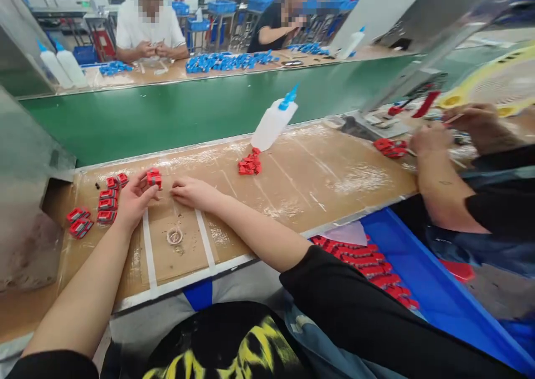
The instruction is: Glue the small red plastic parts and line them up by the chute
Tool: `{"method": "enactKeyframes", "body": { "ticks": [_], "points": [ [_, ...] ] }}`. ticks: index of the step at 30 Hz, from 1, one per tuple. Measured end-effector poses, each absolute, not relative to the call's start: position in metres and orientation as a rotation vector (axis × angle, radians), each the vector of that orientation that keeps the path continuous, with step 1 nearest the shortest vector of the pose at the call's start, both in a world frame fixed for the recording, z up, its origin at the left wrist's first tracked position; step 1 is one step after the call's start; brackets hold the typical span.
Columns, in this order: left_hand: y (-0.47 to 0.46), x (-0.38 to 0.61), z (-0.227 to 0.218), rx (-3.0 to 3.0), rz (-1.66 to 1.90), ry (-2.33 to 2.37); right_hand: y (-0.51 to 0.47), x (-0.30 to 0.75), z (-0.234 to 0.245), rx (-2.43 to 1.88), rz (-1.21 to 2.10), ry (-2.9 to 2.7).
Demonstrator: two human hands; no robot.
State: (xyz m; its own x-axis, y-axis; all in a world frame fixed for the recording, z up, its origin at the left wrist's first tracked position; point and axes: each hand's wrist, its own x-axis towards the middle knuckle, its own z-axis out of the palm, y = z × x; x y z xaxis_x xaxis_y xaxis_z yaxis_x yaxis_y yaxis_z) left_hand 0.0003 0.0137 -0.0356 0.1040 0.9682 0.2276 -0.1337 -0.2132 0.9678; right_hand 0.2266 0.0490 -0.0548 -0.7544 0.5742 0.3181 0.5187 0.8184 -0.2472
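Observation:
My left hand (132, 202) holds a small red plastic part with grey on it (154, 178) between thumb and fingers, just above the table. Close to its right, my right hand (193, 193) has its fingers pinched together; whatever they grip is too small to make out. Several similar red and grey parts (107, 204) stand in a column beside my left hand, and a couple more (79, 223) lie farther left. Below my hands sits a small round clear dish (174, 235). Beyond my right hand is a heap of loose red pieces (249, 164).
A white squeeze bottle with a blue tip (272, 125) leans behind the red heap. A green belt (167, 125) runs beyond the table. At right, a co-worker's hands (432, 139) work near red parts. A blue bin (434, 290) holds rows of red parts. Two people sit opposite.

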Motion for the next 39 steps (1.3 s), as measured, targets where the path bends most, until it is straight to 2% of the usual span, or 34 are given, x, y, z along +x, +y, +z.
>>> {"method": "enactKeyframes", "body": {
  "ticks": [5,11,19,36,39],
  "points": [
    [0.011,0.001,-0.043,1.493,1.157,0.917,0.053,0.230,-0.062,-0.757,0.503,-2.281],
    [0.007,0.001,-0.044,1.642,0.996,0.954,0.032,0.234,-0.034,-0.740,0.681,-1.729],
    [0.005,0.002,-0.043,1.665,0.956,0.941,0.019,0.224,-0.029,-0.728,0.670,-1.581],
    [0.001,0.006,-0.047,1.571,1.092,0.859,0.014,0.219,-0.036,-0.621,0.589,-1.732],
    [-0.001,0.005,-0.045,1.600,1.108,0.890,0.010,0.218,-0.034,-0.685,0.661,-1.745]
  ]
}}
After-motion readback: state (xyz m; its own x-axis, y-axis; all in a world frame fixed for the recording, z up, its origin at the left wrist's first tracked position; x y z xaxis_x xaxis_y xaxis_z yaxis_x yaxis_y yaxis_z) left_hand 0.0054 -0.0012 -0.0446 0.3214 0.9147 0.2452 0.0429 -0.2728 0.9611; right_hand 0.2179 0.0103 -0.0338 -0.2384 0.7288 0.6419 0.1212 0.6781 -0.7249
